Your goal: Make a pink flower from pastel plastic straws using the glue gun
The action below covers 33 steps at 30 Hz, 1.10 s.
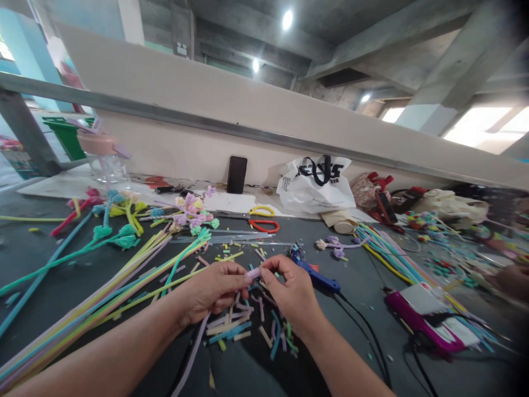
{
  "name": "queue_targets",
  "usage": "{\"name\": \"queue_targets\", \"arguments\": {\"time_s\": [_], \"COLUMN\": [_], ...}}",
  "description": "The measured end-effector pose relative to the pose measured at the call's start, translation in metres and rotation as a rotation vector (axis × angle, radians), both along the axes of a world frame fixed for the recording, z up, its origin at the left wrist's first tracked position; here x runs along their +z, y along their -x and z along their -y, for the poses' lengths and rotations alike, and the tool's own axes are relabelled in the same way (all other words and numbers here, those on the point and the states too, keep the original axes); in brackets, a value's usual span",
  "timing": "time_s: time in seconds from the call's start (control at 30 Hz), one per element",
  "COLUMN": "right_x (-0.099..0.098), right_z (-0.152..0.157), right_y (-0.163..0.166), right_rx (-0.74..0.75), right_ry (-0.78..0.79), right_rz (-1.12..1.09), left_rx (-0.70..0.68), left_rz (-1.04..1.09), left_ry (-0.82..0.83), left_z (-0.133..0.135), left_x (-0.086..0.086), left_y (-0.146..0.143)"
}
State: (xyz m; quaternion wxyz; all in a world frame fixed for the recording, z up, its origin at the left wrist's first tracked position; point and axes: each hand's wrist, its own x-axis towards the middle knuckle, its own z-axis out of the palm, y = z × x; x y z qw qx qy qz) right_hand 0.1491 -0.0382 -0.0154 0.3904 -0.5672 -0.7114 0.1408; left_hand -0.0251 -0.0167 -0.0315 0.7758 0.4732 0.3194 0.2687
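Between my two hands is a lilac pipe cleaner [253,273], its short end pinched by the fingertips of both. My left hand [217,289] is closed on it, and a long lilac stem [193,353] hangs down below that hand toward the front edge. From the other side my right hand [289,289] grips the tip with thumb and forefinger. Under the hands lie several short cut pieces [231,325] in pink, blue, green and cream. A blue hot-glue gun [318,275] rests just right of my right hand.
Long pipe cleaners [95,309] and fuzzy flowers [192,209] cover the left side. Scissors [264,225], a phone [237,175] and a white bag [316,187] stand behind. At right are a magenta device [425,325] with cables and, at the edge, another person's hand [512,281].
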Motion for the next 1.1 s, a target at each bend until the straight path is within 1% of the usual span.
{"name": "queue_targets", "arguments": {"time_s": [0.27,0.37,0.47,0.57,0.73,0.87,0.93,1.1], "right_x": [-0.001,0.0,0.0,-0.002,-0.003,-0.004,-0.005,-0.004], "right_z": [-0.003,-0.003,-0.003,-0.003,-0.003,-0.004,-0.004,-0.003], "right_y": [-0.001,-0.002,-0.002,-0.001,0.002,0.001,0.001,0.003], "right_rx": [-0.015,-0.005,-0.009,-0.017,-0.035,-0.026,-0.016,0.021], "right_ry": [-0.019,-0.016,-0.008,-0.016,-0.034,-0.002,0.016,0.021], "right_rz": [0.045,0.054,0.059,0.068,0.084,0.067,0.052,0.035], "left_rx": [0.015,0.036,0.054,0.071,0.059,0.04,0.042,0.022], "left_rz": [-0.127,-0.149,-0.189,-0.242,-0.281,-0.312,-0.335,-0.293], "left_ry": [-0.097,-0.143,-0.231,-0.284,-0.281,-0.323,-0.313,-0.283], "left_z": [0.0,-0.002,-0.003,-0.003,-0.003,-0.006,-0.006,-0.002], "left_x": [0.007,0.004,0.0,-0.001,0.0,-0.004,-0.005,0.002], "left_y": [0.0,0.0,-0.001,-0.002,-0.001,0.002,0.003,0.002]}}
